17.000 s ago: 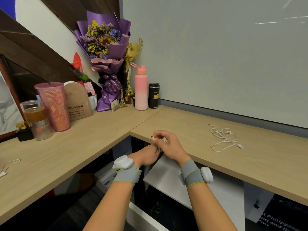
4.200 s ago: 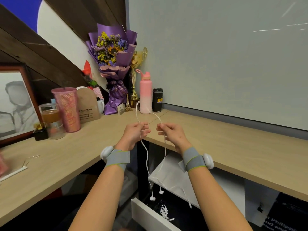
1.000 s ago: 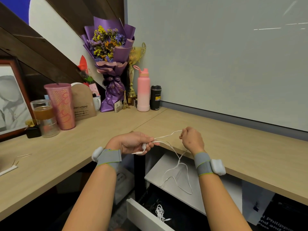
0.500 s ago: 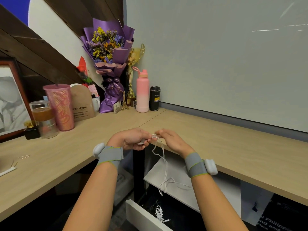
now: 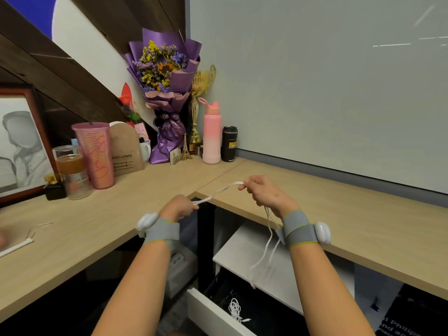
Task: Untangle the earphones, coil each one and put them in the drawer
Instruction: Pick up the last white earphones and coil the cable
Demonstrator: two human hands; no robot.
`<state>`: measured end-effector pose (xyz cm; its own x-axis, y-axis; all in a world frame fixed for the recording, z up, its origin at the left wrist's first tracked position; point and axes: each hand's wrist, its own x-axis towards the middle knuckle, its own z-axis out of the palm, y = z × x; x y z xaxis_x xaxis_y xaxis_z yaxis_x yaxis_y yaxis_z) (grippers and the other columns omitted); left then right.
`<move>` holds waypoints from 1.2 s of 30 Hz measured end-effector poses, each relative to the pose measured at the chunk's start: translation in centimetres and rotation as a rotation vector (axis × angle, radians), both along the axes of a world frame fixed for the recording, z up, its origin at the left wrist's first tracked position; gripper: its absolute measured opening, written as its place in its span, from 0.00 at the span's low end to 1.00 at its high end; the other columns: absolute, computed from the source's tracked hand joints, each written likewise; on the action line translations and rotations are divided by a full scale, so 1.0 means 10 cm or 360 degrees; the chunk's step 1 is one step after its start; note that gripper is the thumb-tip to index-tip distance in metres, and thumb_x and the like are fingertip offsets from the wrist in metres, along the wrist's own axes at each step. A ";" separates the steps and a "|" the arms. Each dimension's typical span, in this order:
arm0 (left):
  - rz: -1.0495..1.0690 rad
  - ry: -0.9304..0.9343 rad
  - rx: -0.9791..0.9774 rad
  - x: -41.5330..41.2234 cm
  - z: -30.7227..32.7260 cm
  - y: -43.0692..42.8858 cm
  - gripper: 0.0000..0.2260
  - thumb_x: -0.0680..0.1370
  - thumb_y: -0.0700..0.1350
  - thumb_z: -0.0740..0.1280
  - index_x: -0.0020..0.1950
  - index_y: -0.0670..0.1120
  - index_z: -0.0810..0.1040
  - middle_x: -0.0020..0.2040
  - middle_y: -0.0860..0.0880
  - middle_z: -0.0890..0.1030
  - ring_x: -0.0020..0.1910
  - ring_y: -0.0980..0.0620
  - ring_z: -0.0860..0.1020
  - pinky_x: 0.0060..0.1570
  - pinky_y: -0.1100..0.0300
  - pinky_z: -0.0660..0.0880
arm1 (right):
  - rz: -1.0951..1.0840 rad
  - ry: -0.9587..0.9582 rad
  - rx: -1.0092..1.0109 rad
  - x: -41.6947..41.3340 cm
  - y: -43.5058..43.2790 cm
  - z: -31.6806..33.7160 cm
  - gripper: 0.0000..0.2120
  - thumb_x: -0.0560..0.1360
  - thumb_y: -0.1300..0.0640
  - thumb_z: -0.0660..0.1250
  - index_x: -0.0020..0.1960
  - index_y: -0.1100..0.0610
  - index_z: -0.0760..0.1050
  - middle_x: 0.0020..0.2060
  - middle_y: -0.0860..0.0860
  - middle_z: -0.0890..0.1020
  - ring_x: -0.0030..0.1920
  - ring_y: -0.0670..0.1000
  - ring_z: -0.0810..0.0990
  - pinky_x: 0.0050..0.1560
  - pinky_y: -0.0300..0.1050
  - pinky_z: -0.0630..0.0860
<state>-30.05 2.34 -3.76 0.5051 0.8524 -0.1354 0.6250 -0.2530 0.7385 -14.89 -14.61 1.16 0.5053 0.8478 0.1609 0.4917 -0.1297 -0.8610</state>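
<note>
White earphones point(image 5: 219, 191) are stretched in several strands between my two hands above the desk's inner corner. My left hand point(image 5: 179, 207) grips one end of the bundle. My right hand point(image 5: 265, 194), higher and farther right, pinches the other end, and the loose cord point(image 5: 266, 248) hangs below it toward the drawer. Below, the white drawer point(image 5: 208, 314) stands open, and another coiled white earphone point(image 5: 236, 309) lies inside it.
An L-shaped wooden desk point(image 5: 363, 219) surrounds me. In its corner stand a purple bouquet point(image 5: 167, 98), a gold trophy point(image 5: 198, 110), a pink bottle point(image 5: 212, 134) and a black tumbler point(image 5: 229, 144). A pink cup point(image 5: 95, 154), a glass jar point(image 5: 70, 170) and a framed picture point(image 5: 19, 146) sit at left.
My hands were together half a second ago; my right hand has moved up and right, pulling the cord taut between them. Less cord hangs down.
</note>
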 end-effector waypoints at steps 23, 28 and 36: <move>-0.0452 -0.0893 -0.0540 0.24 -0.16 -0.27 0.11 0.82 0.47 0.55 0.42 0.50 0.71 0.27 0.56 0.65 0.23 0.59 0.59 0.20 0.68 0.54 | -0.0299 -0.0544 -0.0314 0.28 -0.02 -0.25 0.11 0.78 0.53 0.61 0.40 0.52 0.79 0.30 0.50 0.76 0.35 0.53 0.75 0.39 0.42 0.72; -0.0779 -0.0679 -0.0473 0.24 -0.01 -0.40 0.12 0.82 0.48 0.55 0.40 0.52 0.71 0.27 0.57 0.64 0.24 0.59 0.58 0.22 0.68 0.53 | -0.0026 -0.0518 -0.0218 0.02 0.08 -0.24 0.16 0.80 0.51 0.58 0.63 0.57 0.75 0.62 0.54 0.77 0.63 0.53 0.73 0.67 0.50 0.67; -0.0872 -0.0668 -0.0703 0.12 0.05 -0.30 0.13 0.83 0.47 0.54 0.41 0.47 0.71 0.29 0.54 0.61 0.24 0.59 0.59 0.25 0.69 0.56 | -0.0232 -0.0445 -0.0044 0.03 0.10 -0.18 0.12 0.79 0.58 0.57 0.42 0.57 0.77 0.29 0.44 0.71 0.36 0.50 0.72 0.41 0.40 0.65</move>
<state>-28.90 -0.67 -3.22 0.9178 0.3822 -0.1077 0.1463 -0.0735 0.9865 -14.57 -13.63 -0.68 0.5615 0.7755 0.2888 0.6833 -0.2377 -0.6903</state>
